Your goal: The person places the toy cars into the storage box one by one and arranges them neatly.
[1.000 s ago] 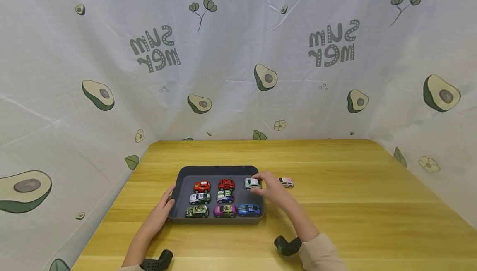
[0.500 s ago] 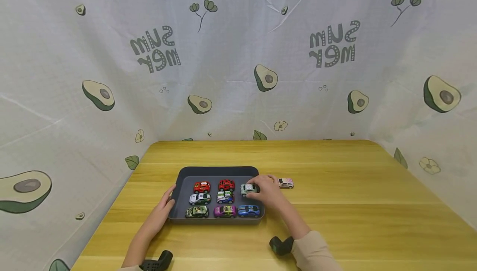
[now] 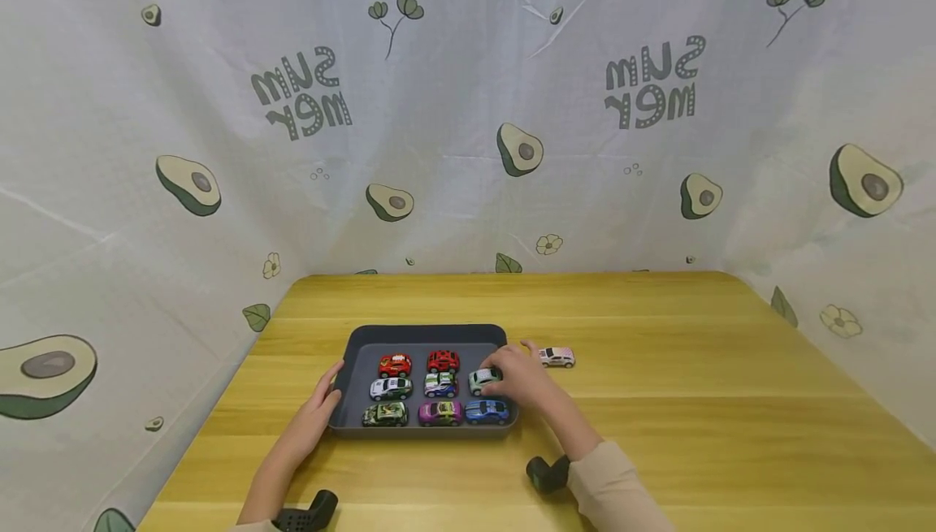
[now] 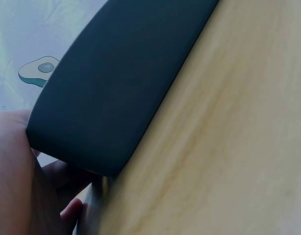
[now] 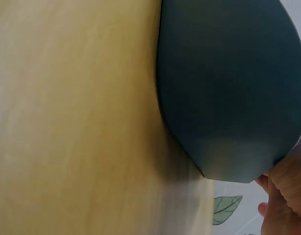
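Note:
A dark grey tray point(image 3: 424, 432) holds toy cars in rows. At its right side my right hand point(image 3: 521, 376) reaches over the rim and pinches a pale green and white toy car point(image 3: 481, 380) low over the tray's floor, right of a white, green and blue car point(image 3: 441, 384). Part of the pinched car is hidden by the fingers. My left hand point(image 3: 316, 408) grips the tray's left wall; in the left wrist view that hand point(image 4: 13, 166) is at the tray's corner point(image 4: 106, 93). The right wrist view shows the tray's outer wall point(image 5: 229, 88) and part of my right hand point(image 5: 288, 191).
A white and pink toy car point(image 3: 558, 356) stands on the wooden table point(image 3: 658, 402), right of the tray. Inside the tray are two red cars, one of them here point(image 3: 395, 365), a blue car point(image 3: 487, 412), a purple one point(image 3: 440, 413) and others. A patterned cloth point(image 3: 453, 110) hangs behind.
My right hand has moved the pale green car from the tray's upper right toward me and slightly left, into line with the middle row. My left hand has stayed on the tray's left wall.

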A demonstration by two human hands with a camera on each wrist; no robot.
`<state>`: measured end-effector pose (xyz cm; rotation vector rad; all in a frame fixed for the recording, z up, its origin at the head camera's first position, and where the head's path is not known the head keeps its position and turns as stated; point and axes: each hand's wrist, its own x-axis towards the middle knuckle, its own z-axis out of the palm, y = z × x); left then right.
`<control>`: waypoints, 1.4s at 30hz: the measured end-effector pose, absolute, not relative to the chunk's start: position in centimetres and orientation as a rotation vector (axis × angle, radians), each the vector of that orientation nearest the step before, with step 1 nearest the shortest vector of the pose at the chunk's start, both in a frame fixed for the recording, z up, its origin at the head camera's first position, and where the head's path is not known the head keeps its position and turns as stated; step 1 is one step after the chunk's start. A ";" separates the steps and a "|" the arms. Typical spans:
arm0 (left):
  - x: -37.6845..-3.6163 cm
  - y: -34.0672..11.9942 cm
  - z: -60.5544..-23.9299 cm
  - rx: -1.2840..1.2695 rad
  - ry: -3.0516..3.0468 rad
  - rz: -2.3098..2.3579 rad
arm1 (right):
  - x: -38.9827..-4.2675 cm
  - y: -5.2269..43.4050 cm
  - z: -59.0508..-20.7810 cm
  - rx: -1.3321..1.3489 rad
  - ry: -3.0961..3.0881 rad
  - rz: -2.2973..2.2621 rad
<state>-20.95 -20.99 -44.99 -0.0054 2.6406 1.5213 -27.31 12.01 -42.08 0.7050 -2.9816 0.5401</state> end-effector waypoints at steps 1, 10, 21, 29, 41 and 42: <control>-20.9 -21.0 -45.0 -0.006 2.641 1.520 | -27.3 12.0 -42.0 0.711 -2.989 0.516; -20.8 -21.0 -44.9 -0.022 2.648 1.503 | -27.2 11.7 -41.7 0.777 -3.014 0.378; -20.6 -21.1 -44.9 0.013 2.660 1.510 | -26.8 12.1 -42.0 0.814 -2.931 0.534; -20.7 -21.1 -44.8 0.035 2.680 1.508 | -26.3 13.1 -42.0 0.790 -2.668 0.786; -20.8 -21.0 -44.9 0.024 2.666 1.513 | -27.7 16.9 -41.5 0.631 -2.590 0.823; -20.8 -21.0 -44.9 0.028 2.665 1.521 | -27.9 17.3 -41.5 0.617 -2.604 0.819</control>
